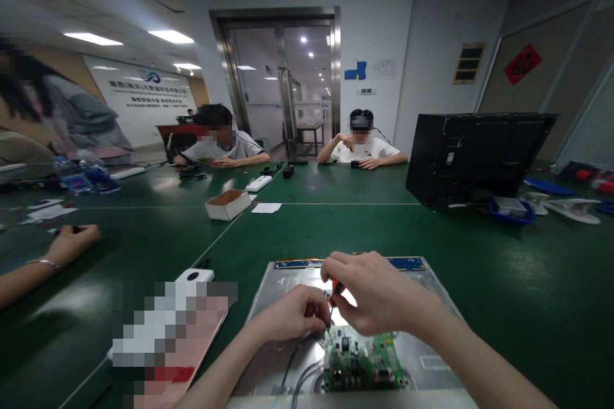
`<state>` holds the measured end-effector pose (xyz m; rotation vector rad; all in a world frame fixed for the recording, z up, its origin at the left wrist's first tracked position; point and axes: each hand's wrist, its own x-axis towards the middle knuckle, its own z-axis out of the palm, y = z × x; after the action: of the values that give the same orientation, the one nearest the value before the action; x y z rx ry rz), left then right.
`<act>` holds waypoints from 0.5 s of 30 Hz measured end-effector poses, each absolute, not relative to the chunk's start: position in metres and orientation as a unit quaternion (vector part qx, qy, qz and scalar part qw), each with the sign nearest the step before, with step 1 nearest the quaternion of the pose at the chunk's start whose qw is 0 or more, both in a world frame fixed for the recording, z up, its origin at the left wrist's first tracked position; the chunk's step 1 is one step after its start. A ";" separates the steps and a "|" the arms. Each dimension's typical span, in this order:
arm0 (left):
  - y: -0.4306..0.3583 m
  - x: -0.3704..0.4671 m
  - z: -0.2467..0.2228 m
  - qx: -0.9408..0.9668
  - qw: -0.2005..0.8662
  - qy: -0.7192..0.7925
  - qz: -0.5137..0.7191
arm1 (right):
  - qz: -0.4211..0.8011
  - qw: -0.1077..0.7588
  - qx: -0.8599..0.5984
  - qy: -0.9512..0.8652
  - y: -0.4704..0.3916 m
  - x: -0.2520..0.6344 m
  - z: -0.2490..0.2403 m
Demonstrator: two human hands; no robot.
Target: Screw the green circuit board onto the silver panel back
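My right hand is closed around the red and black handle of a screwdriver, whose thin shaft points down at the upper left corner of a green circuit board. Close beside the shaft, my left hand has its thumb and fingers pinched together; what lies between them is hidden. The board rests on the silver metal back of a flat display panel. Grey cables run along the board's left side. A blue strip board lines the panel's far edge.
To the left lie a white device and a pink sheet, partly pixelated. Another person's hand rests farther left. An open cardboard box sits ahead. A black monitor and blue tray stand right. Two people sit across the table.
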<state>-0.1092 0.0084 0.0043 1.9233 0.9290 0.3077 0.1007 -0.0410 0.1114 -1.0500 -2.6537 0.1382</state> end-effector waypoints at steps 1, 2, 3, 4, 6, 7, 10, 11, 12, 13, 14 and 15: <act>0.009 -0.109 0.005 0.786 0.473 0.378 0.125 | 0.050 0.140 -0.362 -0.920 -0.041 0.101 0.112; 0.009 -0.109 0.005 0.786 0.474 0.376 0.124 | 0.051 0.138 -0.363 -0.920 -0.041 0.101 0.112; 0.009 -0.109 0.005 0.787 0.473 0.376 0.123 | 0.052 0.135 -0.367 -0.919 -0.041 0.101 0.111; 0.009 -0.109 0.005 0.787 0.473 0.376 0.123 | 0.052 0.134 -0.372 -0.917 -0.041 0.100 0.111; 0.008 -0.109 0.005 0.787 0.471 0.378 0.123 | 0.046 0.133 -0.384 -0.912 -0.039 0.099 0.111; 0.008 -0.110 0.005 0.787 0.470 0.380 0.123 | 0.042 0.133 -0.391 -0.910 -0.039 0.098 0.110; 0.007 -0.110 0.005 0.788 0.466 0.383 0.123 | 0.029 0.128 -0.409 -0.903 -0.038 0.097 0.110; 0.006 -0.110 0.005 0.789 0.464 0.384 0.123 | 0.027 0.125 -0.411 -0.902 -0.038 0.096 0.110; 0.006 -0.110 0.006 0.790 0.462 0.384 0.124 | 0.027 0.123 -0.411 -0.903 -0.038 0.097 0.110; 0.006 -0.110 0.006 0.791 0.460 0.384 0.124 | 0.027 0.124 -0.407 -0.904 -0.038 0.097 0.110; 0.006 -0.110 0.006 0.792 0.458 0.384 0.125 | 0.028 0.127 -0.400 -0.907 -0.039 0.098 0.111; 0.007 -0.109 0.006 0.792 0.457 0.384 0.125 | 0.029 0.131 -0.388 -0.912 -0.040 0.099 0.111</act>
<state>-0.1094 0.0066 0.0064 1.9529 0.9465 0.3092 0.0990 -0.0398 0.1111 -1.1278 -2.6472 0.0842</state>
